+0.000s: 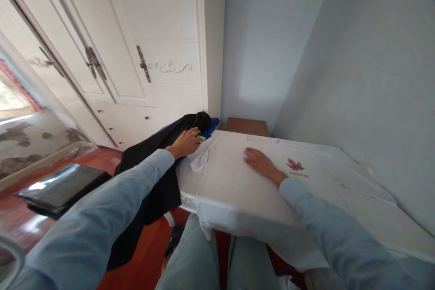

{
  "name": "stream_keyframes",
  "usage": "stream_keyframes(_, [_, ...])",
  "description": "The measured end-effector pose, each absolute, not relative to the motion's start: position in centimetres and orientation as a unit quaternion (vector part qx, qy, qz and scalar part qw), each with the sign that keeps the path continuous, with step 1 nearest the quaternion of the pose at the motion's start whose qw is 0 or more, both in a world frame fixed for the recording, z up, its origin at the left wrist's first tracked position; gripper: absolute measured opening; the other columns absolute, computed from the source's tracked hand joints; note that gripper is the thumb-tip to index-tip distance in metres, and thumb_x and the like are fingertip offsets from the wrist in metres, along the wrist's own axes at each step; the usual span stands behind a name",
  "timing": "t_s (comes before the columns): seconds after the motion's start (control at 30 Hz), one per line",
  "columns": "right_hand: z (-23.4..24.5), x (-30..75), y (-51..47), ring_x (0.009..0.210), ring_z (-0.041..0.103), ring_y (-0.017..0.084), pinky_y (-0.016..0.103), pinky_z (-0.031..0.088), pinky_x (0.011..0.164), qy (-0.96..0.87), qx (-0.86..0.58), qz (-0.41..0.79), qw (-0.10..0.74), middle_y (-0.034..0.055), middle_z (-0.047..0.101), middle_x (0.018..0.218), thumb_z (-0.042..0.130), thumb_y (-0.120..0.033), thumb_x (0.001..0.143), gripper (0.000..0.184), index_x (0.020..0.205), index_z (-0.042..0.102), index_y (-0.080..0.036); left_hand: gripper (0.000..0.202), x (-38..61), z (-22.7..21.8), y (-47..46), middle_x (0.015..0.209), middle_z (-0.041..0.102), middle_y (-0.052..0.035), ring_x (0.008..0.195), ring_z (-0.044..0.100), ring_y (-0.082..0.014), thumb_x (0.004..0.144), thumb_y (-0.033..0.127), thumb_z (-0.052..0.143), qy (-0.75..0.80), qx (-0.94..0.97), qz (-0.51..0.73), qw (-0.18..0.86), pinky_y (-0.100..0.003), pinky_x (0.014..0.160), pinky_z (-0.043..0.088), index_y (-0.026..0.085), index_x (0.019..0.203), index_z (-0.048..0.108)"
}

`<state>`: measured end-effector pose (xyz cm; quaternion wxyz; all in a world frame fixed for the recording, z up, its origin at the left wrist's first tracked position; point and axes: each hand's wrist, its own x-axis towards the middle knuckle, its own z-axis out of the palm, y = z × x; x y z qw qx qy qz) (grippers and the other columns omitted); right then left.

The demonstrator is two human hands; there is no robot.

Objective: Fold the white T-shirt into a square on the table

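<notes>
A white T-shirt [234, 190] with a red maple leaf print [295, 164] is spread over a white table, its hem hanging over the front edge. My right hand [261, 163] lies on the shirt, left of the print, fingers out and nothing in them. My left hand [185, 143] rests at the table's left end, over a heap of clothes beside the shirt's sleeve [200, 154]. Its fingers look loosely extended. In that heap are a black garment [159, 145], hanging down to the floor, and bits of blue and yellow-green cloth.
A white wardrobe [170, 18] with dark metal handles stands behind the table on the left. A brown wooden box-like piece [248, 126] sits in the corner by the grey wall [367, 77]. A black ribbed case [64, 188] is on the red wooden floor [152, 253].
</notes>
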<state>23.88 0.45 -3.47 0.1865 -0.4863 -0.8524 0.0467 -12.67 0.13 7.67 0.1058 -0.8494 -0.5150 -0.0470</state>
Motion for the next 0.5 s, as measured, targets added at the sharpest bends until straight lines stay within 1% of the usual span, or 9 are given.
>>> stream_keyframes(0.07, [-3.5,23.9,0.5,0.139,0.050,0.029,0.052,0.037,0.119,-0.854,-0.483,0.048,0.190,0.0169,0.055,0.148,0.038,-0.049,0.102,0.054,0.137,0.060,-0.014,0.026,-12.4,7.3,-0.1,0.150,0.054,-0.0089,0.150,0.033,-0.0291,0.088,0.030,0.058,-0.519,-0.850,-0.021,0.089,-0.050,0.119,0.035,0.023,0.106,0.077])
stream_keyframes(0.13, [-3.5,23.9,0.5,0.139,0.050,0.029,0.052,0.037,0.118,-0.856,-0.478,0.047,0.193,0.0161,0.055,0.148,0.039,-0.049,0.102,0.053,0.137,0.060,-0.016,0.023,-11.8,6.6,-0.2,0.149,0.055,-0.0108,0.151,0.032,-0.0322,0.086,0.030,0.062,-0.533,-0.842,-0.010,0.083,-0.052,0.120,0.033,0.021,0.100,0.078])
stream_keyframes(0.2, [-3.5,23.9,0.5,0.139,0.051,0.029,0.052,0.038,0.118,-0.856,-0.477,0.045,0.194,0.0163,0.056,0.148,0.038,-0.049,0.102,0.053,0.137,0.061,-0.017,0.021,-11.2,5.9,-0.2,0.148,0.056,-0.0137,0.151,0.032,-0.0344,0.086,0.025,0.061,-0.549,-0.831,-0.017,0.086,-0.054,0.120,0.031,0.018,0.096,0.078])
stream_keyframes(0.27, [-3.4,23.8,0.4,0.139,0.051,0.029,0.052,0.037,0.118,-0.856,-0.477,0.043,0.191,0.0170,0.055,0.147,0.038,-0.049,0.102,0.052,0.137,0.061,-0.016,0.023,-10.7,5.4,-0.1,0.146,0.057,-0.0153,0.151,0.031,-0.0340,0.086,0.018,0.057,-0.561,-0.823,-0.030,0.086,-0.053,0.121,0.031,0.016,0.097,0.077])
stream_keyframes(0.33, [-3.3,23.7,0.3,0.139,0.051,0.030,0.051,0.037,0.118,-0.856,-0.481,0.044,0.186,0.0179,0.055,0.147,0.039,-0.048,0.102,0.053,0.136,0.061,-0.014,0.027,-10.4,5.2,0.1,0.144,0.059,-0.0154,0.151,0.033,-0.0319,0.087,0.014,0.053,-0.568,-0.818,-0.047,0.081,-0.049,0.120,0.033,0.016,0.100,0.076])
stream_keyframes(0.4, [-3.1,23.6,0.2,0.139,0.050,0.029,0.050,0.036,0.119,-0.853,-0.486,0.046,0.182,0.0181,0.054,0.148,0.039,-0.047,0.102,0.053,0.137,0.060,-0.013,0.031,-10.3,5.6,0.2,0.144,0.059,-0.0159,0.150,0.035,-0.0298,0.090,0.015,0.048,-0.573,-0.813,-0.070,0.075,-0.046,0.120,0.035,0.015,0.107,0.074])
stream_keyframes(0.43, [-3.1,23.5,0.2,0.140,0.049,0.029,0.050,0.036,0.119,-0.852,-0.489,0.045,0.180,0.0181,0.054,0.148,0.039,-0.046,0.102,0.053,0.137,0.060,-0.012,0.033,-10.4,5.9,0.3,0.143,0.059,-0.0175,0.148,0.037,-0.0296,0.092,0.017,0.044,-0.578,-0.809,-0.083,0.072,-0.046,0.119,0.036,0.015,0.110,0.072])
stream_keyframes(0.5, [-3.0,23.5,0.1,0.140,0.049,0.029,0.049,0.035,0.120,-0.851,-0.492,0.045,0.179,0.0178,0.054,0.149,0.040,-0.046,0.102,0.053,0.138,0.060,-0.012,0.037,-10.7,6.9,0.5,0.132,0.064,-0.0217,0.138,0.051,-0.0308,0.097,0.020,0.036,-0.596,-0.793,-0.109,0.063,-0.047,0.113,0.043,0.012,0.117,0.066])
